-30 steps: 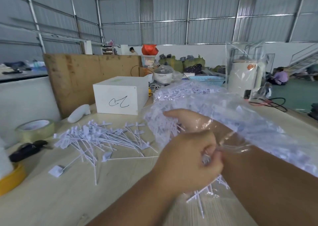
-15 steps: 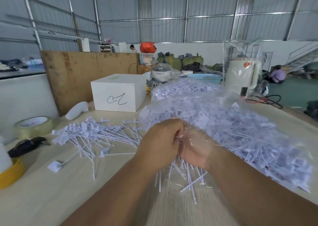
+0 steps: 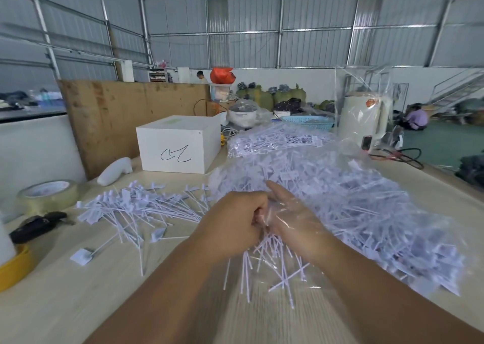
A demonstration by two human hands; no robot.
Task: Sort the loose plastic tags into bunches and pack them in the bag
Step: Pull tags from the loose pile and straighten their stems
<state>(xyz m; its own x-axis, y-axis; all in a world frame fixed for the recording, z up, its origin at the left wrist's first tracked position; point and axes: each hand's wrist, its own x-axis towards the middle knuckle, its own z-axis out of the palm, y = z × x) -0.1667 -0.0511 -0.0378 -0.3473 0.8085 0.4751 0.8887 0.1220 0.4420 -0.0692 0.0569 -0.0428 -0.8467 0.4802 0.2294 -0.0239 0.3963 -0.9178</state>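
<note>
A loose pile of tags, too many to count, is spread left of both hands, stems fanning toward the right. The one left hand, nearer that pile, is curled around the mouth of the one clear bag. The one right hand is pushed inside the bag, fingers seemingly straight, beside a bunch of tags whose stems point toward the wearer.
</note>
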